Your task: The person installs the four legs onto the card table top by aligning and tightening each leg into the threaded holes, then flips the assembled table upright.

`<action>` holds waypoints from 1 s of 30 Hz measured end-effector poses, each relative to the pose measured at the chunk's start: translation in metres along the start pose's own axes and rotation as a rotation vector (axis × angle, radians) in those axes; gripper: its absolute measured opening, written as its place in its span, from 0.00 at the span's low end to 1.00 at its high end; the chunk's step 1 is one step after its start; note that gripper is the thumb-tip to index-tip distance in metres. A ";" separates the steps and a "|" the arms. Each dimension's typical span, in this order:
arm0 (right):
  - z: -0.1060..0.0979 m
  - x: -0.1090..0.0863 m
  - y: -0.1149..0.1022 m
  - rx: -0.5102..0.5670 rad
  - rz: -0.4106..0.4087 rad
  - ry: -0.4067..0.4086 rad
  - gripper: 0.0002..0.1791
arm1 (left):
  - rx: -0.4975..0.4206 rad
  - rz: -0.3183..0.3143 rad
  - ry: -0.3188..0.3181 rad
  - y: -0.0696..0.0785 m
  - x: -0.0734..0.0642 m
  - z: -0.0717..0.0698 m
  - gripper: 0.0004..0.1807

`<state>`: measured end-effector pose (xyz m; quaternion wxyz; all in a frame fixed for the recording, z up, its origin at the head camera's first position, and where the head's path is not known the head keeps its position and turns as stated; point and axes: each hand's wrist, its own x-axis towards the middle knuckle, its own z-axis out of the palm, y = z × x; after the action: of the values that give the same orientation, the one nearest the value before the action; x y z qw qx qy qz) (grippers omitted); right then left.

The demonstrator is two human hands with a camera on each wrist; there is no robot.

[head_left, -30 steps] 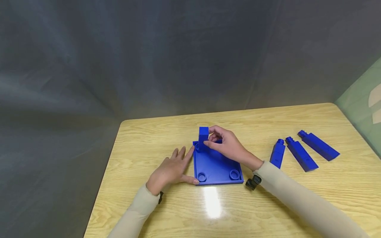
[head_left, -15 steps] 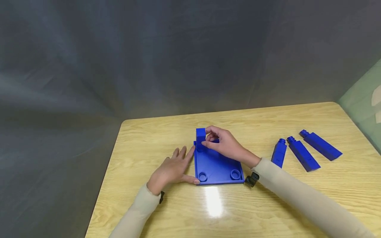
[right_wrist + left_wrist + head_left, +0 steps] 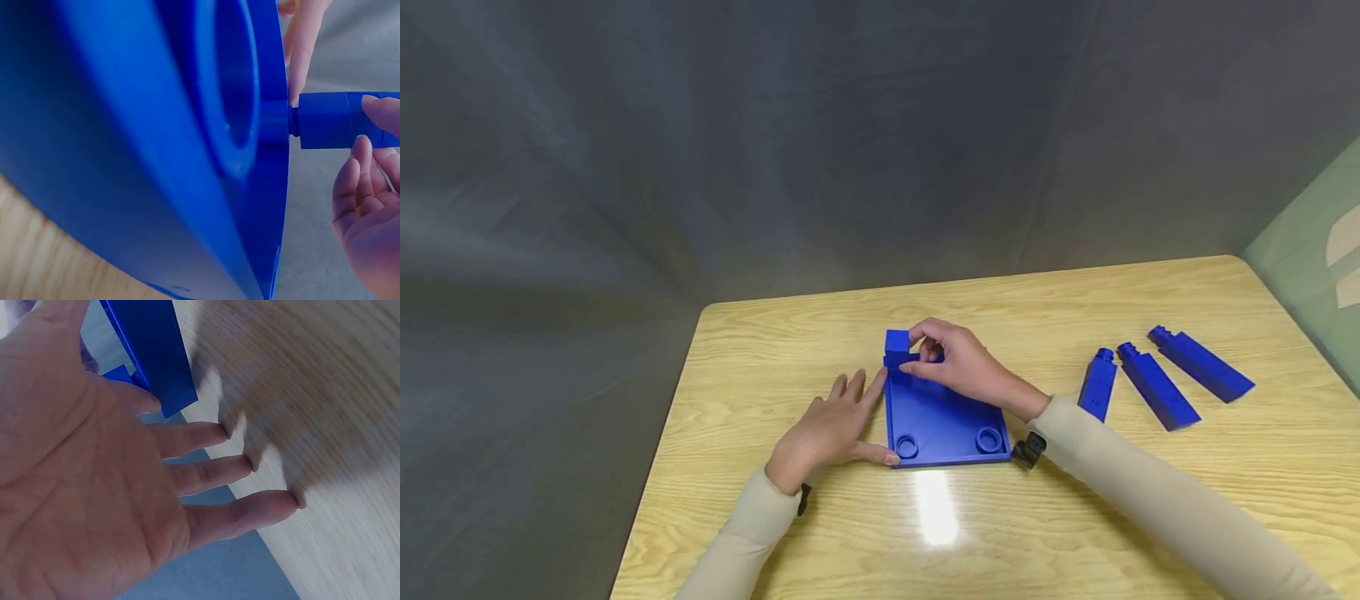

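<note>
In the head view a square blue panel [image 3: 942, 417] with a raised rim and round corner sockets lies on the table. At its far left corner, my right hand [image 3: 966, 367] pinches a blue square leg [image 3: 897, 343] between thumb and fingers. The right wrist view shows the leg [image 3: 328, 119] with its narrow threaded neck at the socket; how deep it sits I cannot tell. My left hand [image 3: 827, 429] lies spread along the panel's left edge, index finger near the far corner, thumb at the near corner. In the left wrist view its fingers are extended beside the panel [image 3: 165, 369].
To the right, on the wooden table [image 3: 760, 358], lie three more blue legs: a near one [image 3: 1097, 387] partly behind the right sleeve, a middle one [image 3: 1159, 387] and a far one [image 3: 1202, 365]. A dark curtain [image 3: 865, 150] hangs behind the table.
The right hand and the top of the leg have shifted slightly left, and the leg's top appears lower. The left hand stays against the panel, which keeps its place.
</note>
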<state>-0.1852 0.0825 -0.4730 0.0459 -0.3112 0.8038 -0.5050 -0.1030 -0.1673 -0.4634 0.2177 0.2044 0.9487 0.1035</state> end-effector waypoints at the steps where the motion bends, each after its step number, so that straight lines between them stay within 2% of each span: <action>1: 0.000 0.000 0.001 -0.007 -0.007 0.001 0.16 | 0.001 -0.003 -0.003 0.000 0.000 0.000 0.71; 11: 0.001 0.004 0.001 -0.057 -0.055 -0.029 0.16 | -0.006 -0.013 -0.013 0.001 0.000 -0.002 0.71; 18: 0.002 0.008 -0.001 -0.095 -0.054 -0.069 0.29 | -0.006 -0.011 -0.013 0.001 -0.001 -0.001 0.70; 24: 0.003 0.011 -0.002 -0.056 -0.024 -0.060 0.16 | 0.001 -0.007 -0.007 0.001 -0.001 -0.002 0.71; 27: 0.003 0.011 -0.001 -0.036 0.004 -0.058 0.14 | -0.002 -0.010 -0.008 0.001 -0.001 -0.002 0.72; 30: 0.003 0.011 0.000 -0.042 -0.001 -0.056 0.11 | -0.004 -0.010 -0.011 0.000 0.000 -0.002 0.72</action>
<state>-0.1932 0.0737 -0.4721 0.0618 -0.3267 0.8123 -0.4791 -0.1033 -0.1672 -0.4618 0.2238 0.1998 0.9484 0.1029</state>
